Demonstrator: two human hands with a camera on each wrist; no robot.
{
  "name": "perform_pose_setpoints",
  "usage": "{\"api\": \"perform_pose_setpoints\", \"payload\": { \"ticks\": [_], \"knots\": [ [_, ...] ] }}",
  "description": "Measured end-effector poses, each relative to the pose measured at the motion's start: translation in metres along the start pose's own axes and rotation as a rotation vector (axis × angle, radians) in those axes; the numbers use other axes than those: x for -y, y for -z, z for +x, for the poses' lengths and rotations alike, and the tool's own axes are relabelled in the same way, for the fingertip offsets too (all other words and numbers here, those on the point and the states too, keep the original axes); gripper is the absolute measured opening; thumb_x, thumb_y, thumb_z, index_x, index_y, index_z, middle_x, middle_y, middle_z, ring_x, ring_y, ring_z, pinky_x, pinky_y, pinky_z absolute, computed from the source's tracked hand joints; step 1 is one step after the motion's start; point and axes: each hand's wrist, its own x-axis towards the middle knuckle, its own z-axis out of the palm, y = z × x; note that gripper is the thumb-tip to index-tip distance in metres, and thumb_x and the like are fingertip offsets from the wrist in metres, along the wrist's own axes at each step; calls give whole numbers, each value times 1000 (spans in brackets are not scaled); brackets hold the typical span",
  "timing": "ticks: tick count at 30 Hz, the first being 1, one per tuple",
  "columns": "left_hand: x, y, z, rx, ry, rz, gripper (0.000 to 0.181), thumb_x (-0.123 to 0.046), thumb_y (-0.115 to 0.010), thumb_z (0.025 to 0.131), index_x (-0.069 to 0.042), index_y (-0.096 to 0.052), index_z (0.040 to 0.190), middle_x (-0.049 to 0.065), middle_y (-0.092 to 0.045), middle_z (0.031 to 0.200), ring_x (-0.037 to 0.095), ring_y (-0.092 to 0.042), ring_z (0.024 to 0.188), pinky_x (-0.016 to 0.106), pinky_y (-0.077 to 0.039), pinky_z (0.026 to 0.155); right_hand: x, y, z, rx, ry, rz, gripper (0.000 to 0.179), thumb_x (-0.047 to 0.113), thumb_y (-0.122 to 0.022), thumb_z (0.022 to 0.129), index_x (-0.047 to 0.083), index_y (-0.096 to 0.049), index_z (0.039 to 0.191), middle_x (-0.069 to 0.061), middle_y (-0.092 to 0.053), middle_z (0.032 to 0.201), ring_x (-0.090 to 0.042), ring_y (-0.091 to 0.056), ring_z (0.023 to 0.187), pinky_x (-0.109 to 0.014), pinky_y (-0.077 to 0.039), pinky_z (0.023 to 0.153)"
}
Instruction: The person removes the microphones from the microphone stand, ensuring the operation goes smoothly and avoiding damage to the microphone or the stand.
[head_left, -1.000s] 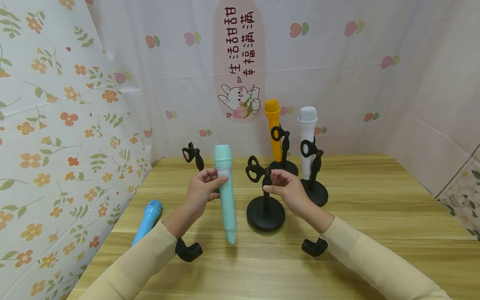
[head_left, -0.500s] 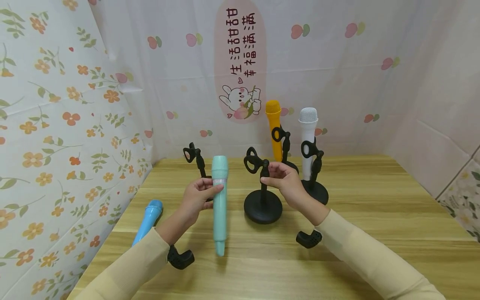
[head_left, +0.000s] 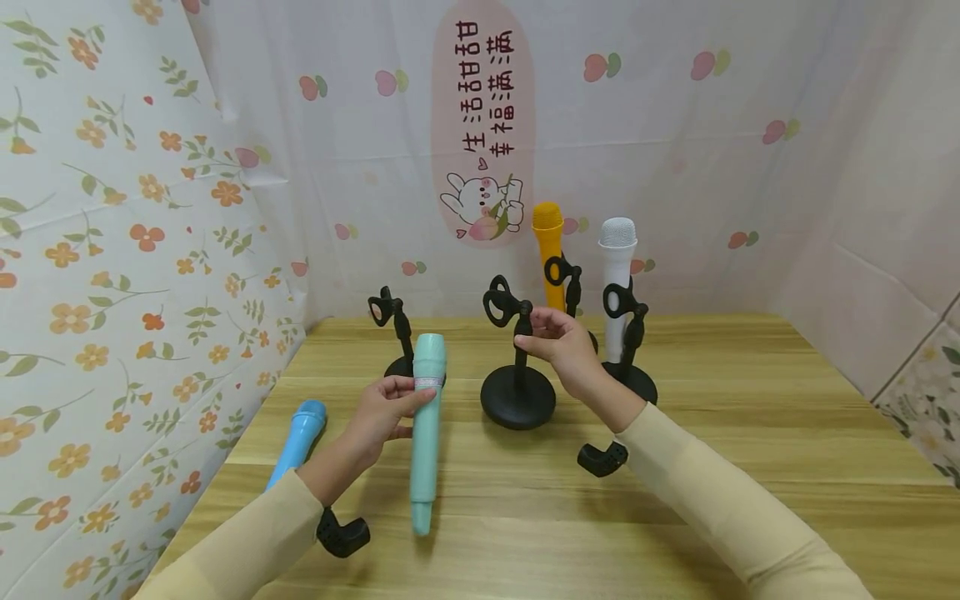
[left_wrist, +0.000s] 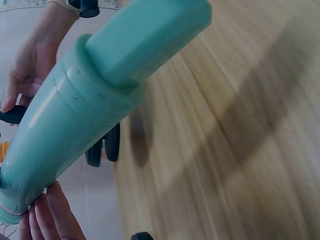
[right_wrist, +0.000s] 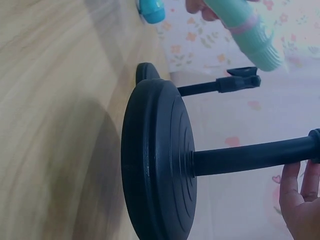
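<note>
My left hand (head_left: 378,417) grips a mint-green microphone (head_left: 425,450) by its upper body, thumb across the front. The microphone's head points up and its narrow tail hangs down, above the table. My right hand (head_left: 562,350) pinches the post of a black microphone stand (head_left: 517,398) just below its ring clip. That clip holds nothing. Whether the stand's round base (right_wrist: 160,160) touches the table I cannot tell. In the left wrist view the microphone's tail (left_wrist: 150,37) fills the near part, with my left fingertips (left_wrist: 62,212) along its side.
Behind my left hand stands another black stand (head_left: 402,329) with a vacant clip. A yellow microphone (head_left: 549,250) and a white microphone (head_left: 617,283) rest in stands at the back right. A blue microphone (head_left: 300,437) lies at the left of the wooden table (head_left: 712,383).
My left hand has brought the mint-green microphone lower and slightly left, nearer to me. The right hand has moved its stand away from me and a little left.
</note>
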Motion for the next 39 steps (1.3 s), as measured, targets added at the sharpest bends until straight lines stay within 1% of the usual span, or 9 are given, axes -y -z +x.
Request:
{"api": "perform_pose_setpoints", "payload": {
  "ticks": [2,6,12,17,21,26,34,39],
  "knots": [
    [3,3,0,-8,6,16,42,-23,-73,88,1,-57,119,0,-63,94,12,-56,77,29,-55,62,1,-2,4,4,-6,3,35,1,-71,86,7,-58,118,-2,-53,107,-16,-55,99,-20,-53,85],
    [9,8,1,-13,13,51,43,-25,-74,87,0,-58,118,1,-65,95,13,-57,78,31,-55,64,1,-4,12,-12,-26,21,33,2,-72,86,9,-60,116,-2,-54,106,-13,-59,97,-21,-54,83],
    [16,15,1,-5,21,72,42,-25,-76,85,0,-60,114,3,-67,93,15,-59,76,36,-57,67,-1,-7,22,-22,-6,34,37,-1,-72,85,6,-58,119,-2,-54,106,-11,-61,96,-23,-55,83],
    [22,22,0,-8,37,104,45,-29,-76,85,0,-60,115,5,-66,97,16,-60,79,39,-58,70,-4,-10,32,-24,-2,56,38,-1,-72,85,5,-58,120,-2,-55,105,-12,-61,96,-25,-55,85],
    [25,27,0,-7,51,129,46,-32,-76,85,0,-61,115,6,-63,99,17,-59,81,38,-57,70,-6,-15,40,-39,-4,66,37,0,-72,86,6,-59,120,-3,-56,105,-13,-60,96,-24,-55,84],
    [28,32,-2,-1,66,143,43,-32,-76,85,-1,-63,112,6,-63,98,18,-59,80,38,-57,68,-7,-20,48,-49,0,92,40,-1,-72,85,4,-58,122,-4,-56,105,-14,-62,92,-26,-56,84],
    [36,41,-5,-4,109,182,41,-32,-76,85,-2,-63,109,7,-61,98,20,-56,81,39,-56,69,-13,-30,61,-64,5,133,35,-3,-72,84,5,-60,116,-3,-58,102,-12,-63,88,-26,-56,82],
    [40,46,-4,-6,130,211,41,-34,-76,84,-2,-63,107,8,-61,98,21,-57,83,39,-56,68,-16,-35,67,-59,2,130,33,-4,-72,84,4,-61,115,-5,-57,102,-13,-64,86,-27,-56,83]
  ]
}}
